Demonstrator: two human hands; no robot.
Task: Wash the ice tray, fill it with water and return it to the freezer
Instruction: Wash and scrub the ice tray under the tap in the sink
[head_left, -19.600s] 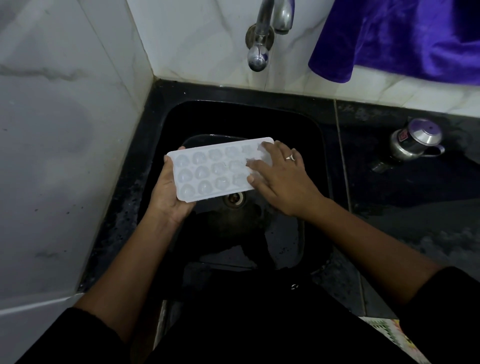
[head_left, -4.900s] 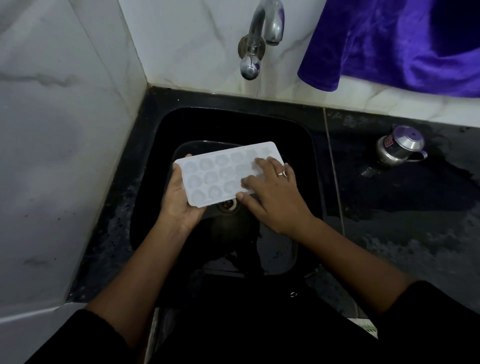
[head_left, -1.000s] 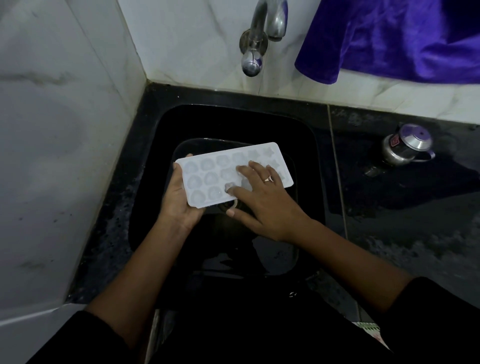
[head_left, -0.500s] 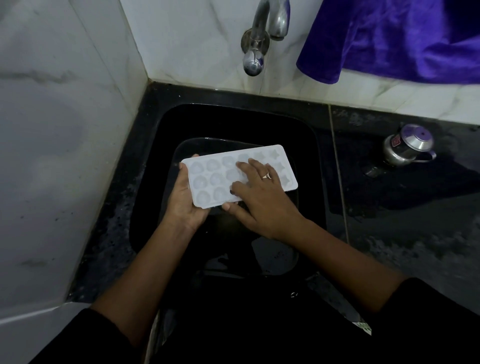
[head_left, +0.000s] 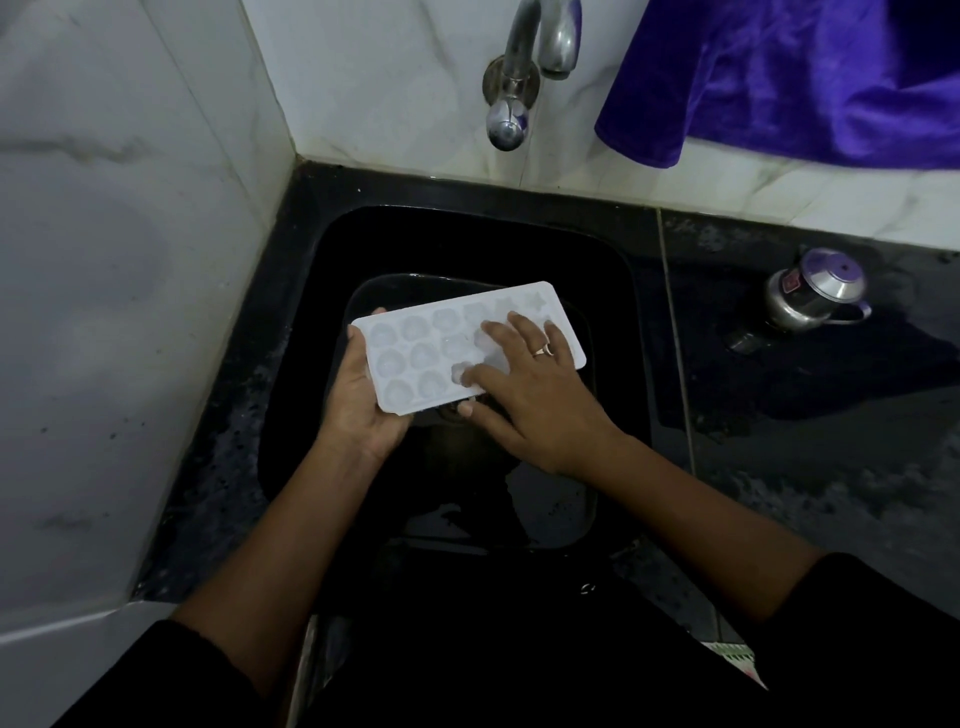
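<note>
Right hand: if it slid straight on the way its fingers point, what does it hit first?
The right hand points up-left along the ice tray. It would probably meet the left hand's fingertip at the tray's far left corner first; depth is unclear.

The scene is dim overall, with a cool, soft cast. The brightest areas are the white marble wall tiles (head_left: 130, 260) left of and behind the sink (head_left: 291, 395). The black sink basin is nearly featureless, and detail inside it is lost in shadow. Small highlights sit on the chrome tap (head_left: 511, 88) above the sink and on the steel pot (head_left: 810, 296) to its right. Straight tile joints bow toward the frame edges from wide-angle distortion. The fingertips (head_left: 491, 332) over the sink are slightly smeared.
</note>
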